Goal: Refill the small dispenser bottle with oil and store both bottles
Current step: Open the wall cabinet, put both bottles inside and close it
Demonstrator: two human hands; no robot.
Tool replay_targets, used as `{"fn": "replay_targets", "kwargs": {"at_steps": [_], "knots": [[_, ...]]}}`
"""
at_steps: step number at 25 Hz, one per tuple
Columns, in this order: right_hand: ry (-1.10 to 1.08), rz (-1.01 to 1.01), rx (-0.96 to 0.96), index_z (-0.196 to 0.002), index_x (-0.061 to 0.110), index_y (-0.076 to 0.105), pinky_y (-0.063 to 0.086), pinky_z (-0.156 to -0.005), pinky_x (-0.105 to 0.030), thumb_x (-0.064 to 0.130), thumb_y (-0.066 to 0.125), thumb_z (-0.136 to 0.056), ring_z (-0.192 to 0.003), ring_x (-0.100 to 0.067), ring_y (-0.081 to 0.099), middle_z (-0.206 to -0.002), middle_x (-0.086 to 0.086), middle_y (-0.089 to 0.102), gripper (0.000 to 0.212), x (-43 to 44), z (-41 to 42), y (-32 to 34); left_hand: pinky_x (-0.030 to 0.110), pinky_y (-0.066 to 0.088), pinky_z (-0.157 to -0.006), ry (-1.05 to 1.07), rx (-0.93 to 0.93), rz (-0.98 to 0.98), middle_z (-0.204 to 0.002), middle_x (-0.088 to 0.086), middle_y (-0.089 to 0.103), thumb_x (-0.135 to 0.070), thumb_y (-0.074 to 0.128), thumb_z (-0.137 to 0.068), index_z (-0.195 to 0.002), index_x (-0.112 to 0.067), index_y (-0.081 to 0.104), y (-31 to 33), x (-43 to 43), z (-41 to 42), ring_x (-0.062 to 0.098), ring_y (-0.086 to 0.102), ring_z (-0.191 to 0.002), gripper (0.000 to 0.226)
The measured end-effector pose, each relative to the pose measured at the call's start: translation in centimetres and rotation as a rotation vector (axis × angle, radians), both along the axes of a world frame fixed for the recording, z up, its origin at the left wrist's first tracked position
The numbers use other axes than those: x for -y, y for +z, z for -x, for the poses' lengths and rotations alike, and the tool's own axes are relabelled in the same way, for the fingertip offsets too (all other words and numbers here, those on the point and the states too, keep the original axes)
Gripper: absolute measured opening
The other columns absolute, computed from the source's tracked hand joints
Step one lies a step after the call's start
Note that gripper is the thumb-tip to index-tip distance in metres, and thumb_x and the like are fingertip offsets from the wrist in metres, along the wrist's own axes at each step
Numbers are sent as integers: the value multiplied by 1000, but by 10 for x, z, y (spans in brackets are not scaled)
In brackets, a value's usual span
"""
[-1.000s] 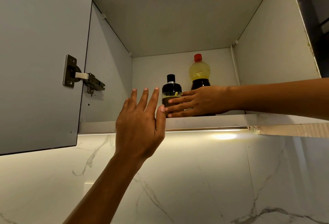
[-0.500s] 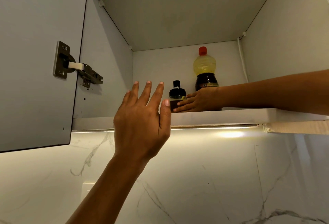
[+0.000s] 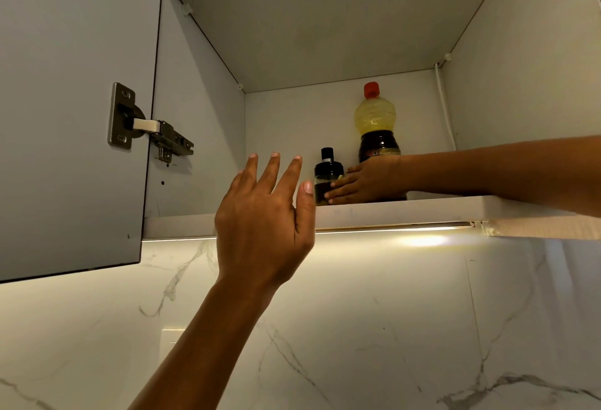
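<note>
The small dispenser bottle, glass with a black cap, stands upright on the bottom shelf of an open wall cabinet. Behind it and to its right stands the large oil bottle, yellow at the top with a red cap and a dark label. My right hand reaches in from the right, its fingers laid around the lower part of the small bottle and hiding the large bottle's base. My left hand is raised in front of the shelf edge, fingers spread, holding nothing and touching nothing.
The grey cabinet door hangs open at the left on a metal hinge. A second shelf sits above. A lit strip runs under the cabinet, over a white marble wall.
My right hand has carried the small bottle deeper into the cabinet, next to the large bottle. The view has tilted upward slightly. My left hand has stayed raised and open.
</note>
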State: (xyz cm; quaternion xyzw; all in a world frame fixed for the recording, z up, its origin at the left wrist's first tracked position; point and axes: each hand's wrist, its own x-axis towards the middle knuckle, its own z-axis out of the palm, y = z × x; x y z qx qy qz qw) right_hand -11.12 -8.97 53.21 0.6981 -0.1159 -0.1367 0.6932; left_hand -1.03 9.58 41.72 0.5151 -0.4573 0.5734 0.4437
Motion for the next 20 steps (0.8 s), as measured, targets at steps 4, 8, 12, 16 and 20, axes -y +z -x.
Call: {"fn": "replay_targets", "kwargs": {"at_steps": [4, 8, 12, 16, 20], "knots": [[65, 79, 154, -147, 18, -12, 7, -116, -42, 5, 60, -85, -143, -26, -10, -156, -4, -15, 95, -38, 26, 15, 48, 36, -103, 33, -46, -69, -130, 10, 56, -55, 12, -92, -126, -17, 56, -1, -5, 2, 33, 45, -128, 67], [184, -4, 354, -146, 18, -14, 6, -115, -40, 11, 58, -89, -144, -26, -10, -156, -5, -15, 92, -78, 53, 10, 44, 15, -113, 63, -163, -232, -148, 3, 34, -68, -12, -80, -142, -27, 32, -2, -13, 12, 27, 24, -141, 86], [329, -133, 499, -147, 17, -9, 7, -116, -40, 7, 49, -92, -144, -25, -9, -156, -7, -12, 81, -117, 87, -6, 40, -10, -111, 76, -195, -417, -155, -1, -4, -75, -25, -66, -142, -34, -1, -25, -35, 26, 22, -10, -143, 89], [403, -263, 599, -146, 16, -10, 5, -116, -41, 10, 52, -92, -144, -26, -7, -156, -8, -9, 83, -162, 124, -31, 38, -13, -112, 57, -322, -633, -155, -2, -17, -79, -34, -50, -143, -35, -11, -63, -88, 61, 20, -19, -142, 106], [602, -403, 738, -144, 13, 2, 12, -115, -46, 15, 56, -90, -143, -30, 6, -155, -10, 7, 77, -211, 147, -69, 40, -13, -114, 101, -328, -672, -154, -4, -20, -80, -34, -49, -145, -34, -10, -82, -158, 94, 18, -23, -140, 109]]}}
